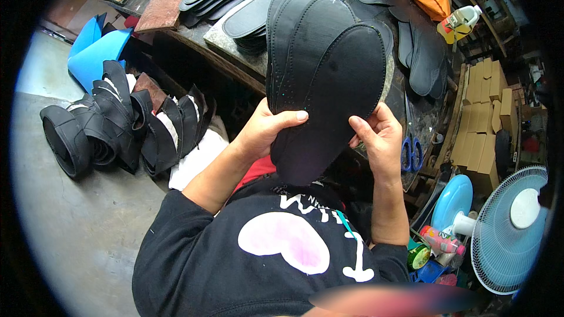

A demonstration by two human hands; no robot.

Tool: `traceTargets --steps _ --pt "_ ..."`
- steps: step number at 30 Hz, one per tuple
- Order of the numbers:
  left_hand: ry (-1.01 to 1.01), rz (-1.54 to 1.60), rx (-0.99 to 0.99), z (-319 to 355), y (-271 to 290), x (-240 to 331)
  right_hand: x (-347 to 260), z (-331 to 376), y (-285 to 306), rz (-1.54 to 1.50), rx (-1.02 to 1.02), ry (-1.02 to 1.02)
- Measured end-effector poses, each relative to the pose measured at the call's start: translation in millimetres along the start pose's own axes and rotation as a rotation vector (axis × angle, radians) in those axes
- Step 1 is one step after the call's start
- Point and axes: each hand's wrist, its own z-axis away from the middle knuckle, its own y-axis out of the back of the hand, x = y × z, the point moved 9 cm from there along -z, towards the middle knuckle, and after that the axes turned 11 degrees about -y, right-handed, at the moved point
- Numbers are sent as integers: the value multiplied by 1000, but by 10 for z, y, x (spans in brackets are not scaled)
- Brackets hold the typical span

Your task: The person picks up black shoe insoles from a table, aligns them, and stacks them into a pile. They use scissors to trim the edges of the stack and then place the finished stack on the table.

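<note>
Soles [346,64], black, several, loosely fanned, held up in front of the torso, wide ends uppermost, narrow ends down by the shirt [194,252]. Left hand [264,129]: grip closed at the pile's left side, thumb flat on the front, fingers hidden behind. Right hand [380,135]: grip drawn to a pinch at the front sole's right edge, thumb before, fingers bent; whether it also takes the layers behind, cannot tell. Likely faults: layers slipping out of line should the left thumb ease, the fan being uneven; the front sole bending or pulling away if the pinch tugs sideways; a loose piece dropping into the lap, the narrow ends appearing unsupported. Edges: bench [220,61], its near edge running behind the pile; slab [238,54] upon it, bearing a stack [252,29] of further soles, leaving little depth forward. Right side, tighter: scissors [412,154], blue-handled, near the right wrist; fan [508,229], white, farther out; boxes [484,123], brown, beyond. Left side, roomier: grey floor [88,217], bounded by black rolls [106,135] well apart from the left hand.
</note>
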Motion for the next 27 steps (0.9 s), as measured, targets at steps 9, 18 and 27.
traceTargets --steps 9,18,27 --pt "42 267 15 -14 -37 -31 107 87 116 -153 54 -100" --pt "30 43 1 -8 -6 -53 94 90 139 -216 26 -20" --pt "-45 -170 392 188 408 333 -111 -321 223 -369 7 39"
